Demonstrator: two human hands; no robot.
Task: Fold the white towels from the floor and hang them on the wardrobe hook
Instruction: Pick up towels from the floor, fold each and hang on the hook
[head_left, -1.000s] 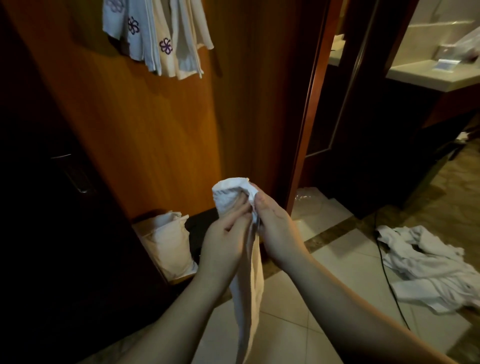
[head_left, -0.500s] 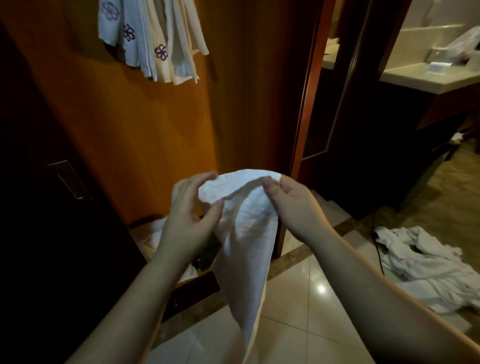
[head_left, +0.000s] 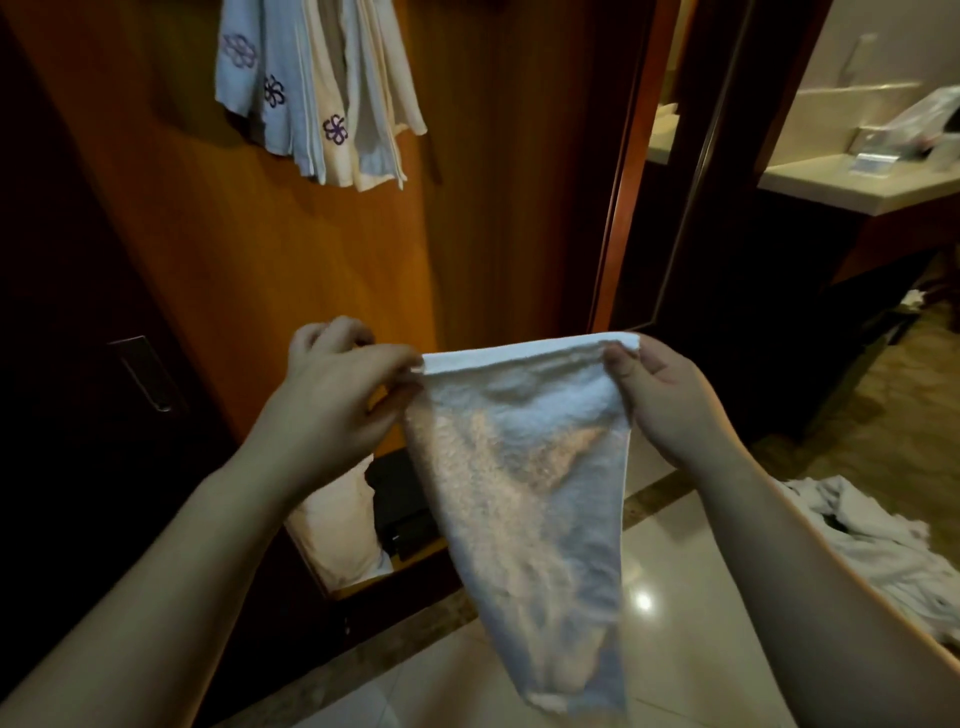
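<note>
Left hand (head_left: 337, 395) and right hand (head_left: 662, 400) each pinch a top corner of the towel (head_left: 524, 467) (hem taut between them); the rest hangs above the floor (head_left: 691, 649)

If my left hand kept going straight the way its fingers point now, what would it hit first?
The left hand pinches the white towel at its top corner, fingers pointing right along the edge. Going on, it would probably meet the right hand gripping the other corner.

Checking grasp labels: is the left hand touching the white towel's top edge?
Touching. The head view shows the left hand pinching the left corner of the white towel; the right hand holds the other corner.
</note>
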